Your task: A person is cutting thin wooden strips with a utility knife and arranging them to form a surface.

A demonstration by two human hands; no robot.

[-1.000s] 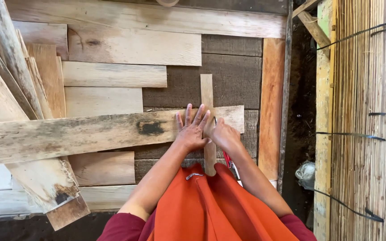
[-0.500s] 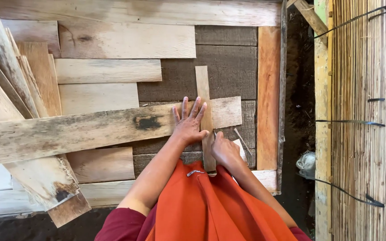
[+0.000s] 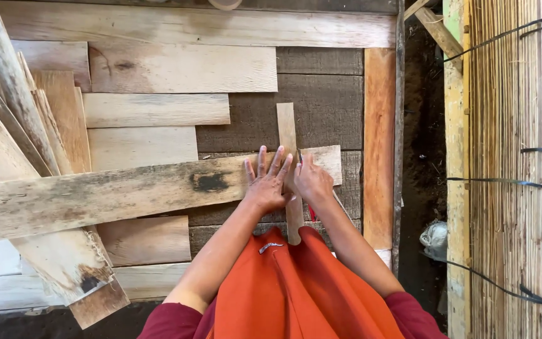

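My left hand lies flat with its fingers spread on a long weathered plank that runs across the floor from the left. A narrow upright wooden strip crosses the plank's right end. Just right of my left hand, my right hand rests on that crossing. Its fingers are closed around a thin pencil-like tool whose dark tip touches the wood beside the strip. An orange garment covers my lap below both hands.
Pale boards lie side by side on a dark wooden floor. An orange-toned board stands along the right edge. Slanted planks lean at the left. A reed wall and a dirt gap lie to the right.
My right hand had dropped back toward my lap half a second ago and has now come up again to the strip and plank crossing. My left hand stays flat on the plank.
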